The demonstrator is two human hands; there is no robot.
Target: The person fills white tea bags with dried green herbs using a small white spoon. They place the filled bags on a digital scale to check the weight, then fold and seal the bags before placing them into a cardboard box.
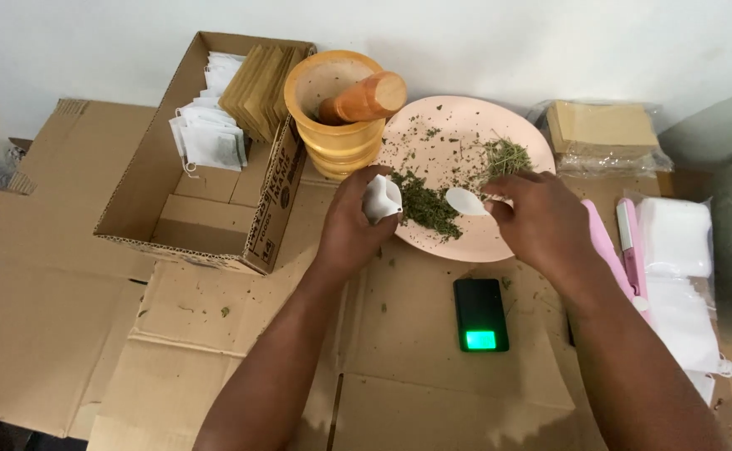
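**Scooping green herbs beside the little white bag**

Holding a small white bag [380, 198] open, my left hand [351, 227] pinched it at the edge of the pink plate [466, 125]. My right hand [541, 219] pinched a white spoon [466, 200] just beside the bag, over a pile of dried green herbs [427, 206] on the plate. I saw a wooden mortar [338, 134] with its pestle [366, 98] behind the plate. A small black scale [480, 314] sat on the cardboard [399, 367] near my arms. A box of bags [207, 150] stood to the left.
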